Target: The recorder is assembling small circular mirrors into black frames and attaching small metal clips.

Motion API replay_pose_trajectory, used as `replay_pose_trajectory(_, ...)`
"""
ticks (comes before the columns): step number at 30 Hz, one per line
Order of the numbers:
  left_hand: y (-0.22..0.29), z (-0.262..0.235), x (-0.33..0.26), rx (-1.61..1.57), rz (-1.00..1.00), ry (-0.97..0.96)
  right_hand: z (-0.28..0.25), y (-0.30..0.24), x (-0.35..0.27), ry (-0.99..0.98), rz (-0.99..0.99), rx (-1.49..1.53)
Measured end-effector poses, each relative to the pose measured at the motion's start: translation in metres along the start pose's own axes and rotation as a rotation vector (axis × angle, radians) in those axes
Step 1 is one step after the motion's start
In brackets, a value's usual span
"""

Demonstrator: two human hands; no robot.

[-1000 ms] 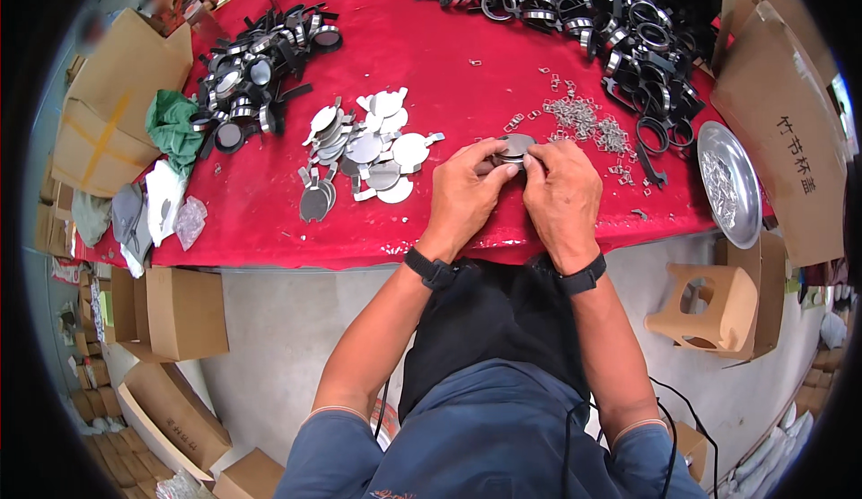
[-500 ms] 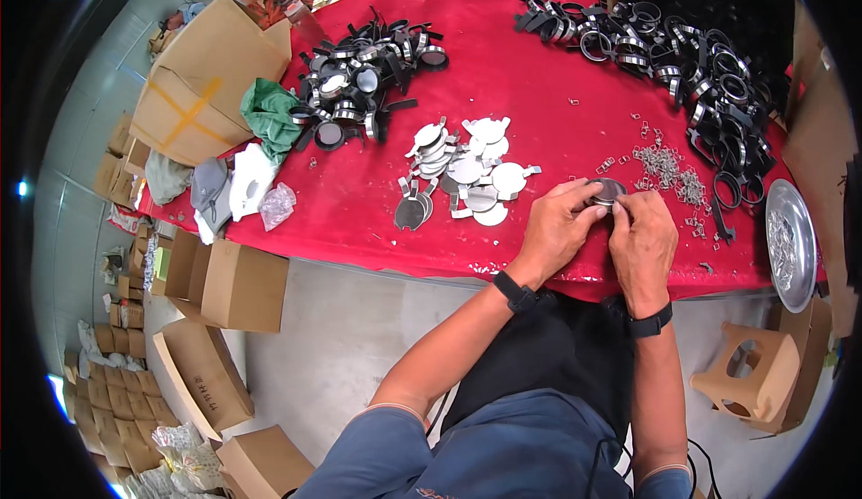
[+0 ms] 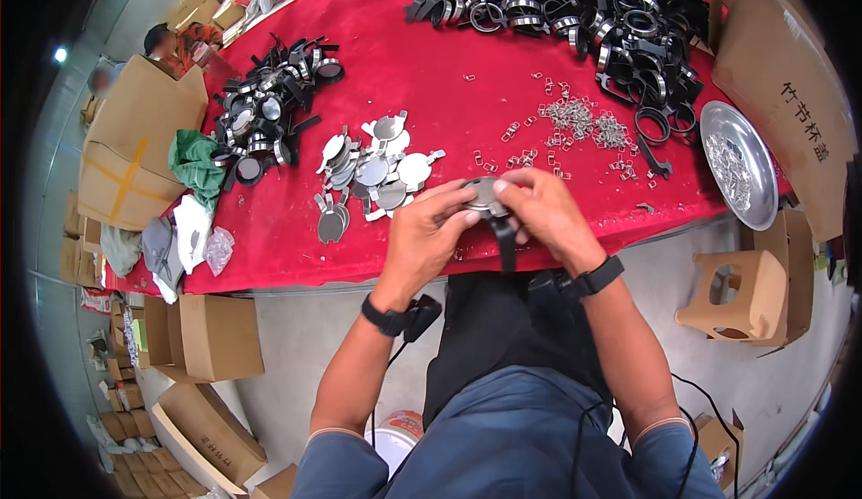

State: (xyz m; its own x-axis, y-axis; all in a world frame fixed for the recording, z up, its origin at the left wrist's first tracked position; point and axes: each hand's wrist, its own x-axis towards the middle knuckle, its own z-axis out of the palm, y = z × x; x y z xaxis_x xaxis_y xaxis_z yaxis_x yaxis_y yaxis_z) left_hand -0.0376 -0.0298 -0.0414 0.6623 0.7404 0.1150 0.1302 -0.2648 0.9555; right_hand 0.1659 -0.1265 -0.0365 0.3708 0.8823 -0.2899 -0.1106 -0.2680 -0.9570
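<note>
Between my two hands, at the front edge of the red-covered table, is a round lid piece (image 3: 486, 196) with a grey metal face and a black strap hanging toward me. My left hand (image 3: 426, 237) pinches its left side with thumb and fingers. Gripping the right side is my right hand (image 3: 549, 215), its thumb on the metal face. To the left lie flat silvery discs with tabs (image 3: 373, 171), loosely stacked. Small wire clips (image 3: 575, 118) are scattered beyond my right hand.
Black rings with metal bands (image 3: 620, 28) heap at the far right; similar pieces with discs inside (image 3: 260, 118) pile at the left. A metal dish (image 3: 761, 167) of small parts sits by a cardboard box (image 3: 790, 86). A tan stool (image 3: 732, 297) stands on the floor at right.
The view has turned, shifting the table's things leftward. The lid piece has been tilted: earlier its face looked dark, and now a grey metal face and the hanging black strap show.
</note>
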Motion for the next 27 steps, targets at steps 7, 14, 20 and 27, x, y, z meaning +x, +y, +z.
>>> replay_pose_trajectory(7, -0.013, -0.022, 0.018, -0.071, -0.064, 0.013, 0.032, -0.001, 0.022, 0.036, -0.014, 0.221)
replay_pose_trajectory(14, -0.025, -0.034, 0.047, 0.391, -0.001, 0.013, 0.049, 0.006, 0.068, 0.174, -0.006, 0.049)
replay_pose_trajectory(20, 0.02, -0.017, 0.025, 0.745, 0.291, 0.023, 0.042, 0.01, 0.064, 0.196, -0.047, -0.081)
replay_pose_trajectory(27, 0.018, -0.019, 0.027, 0.639, 0.219, -0.064, -0.071, -0.004, 0.016, 0.335, -0.377, -0.546)
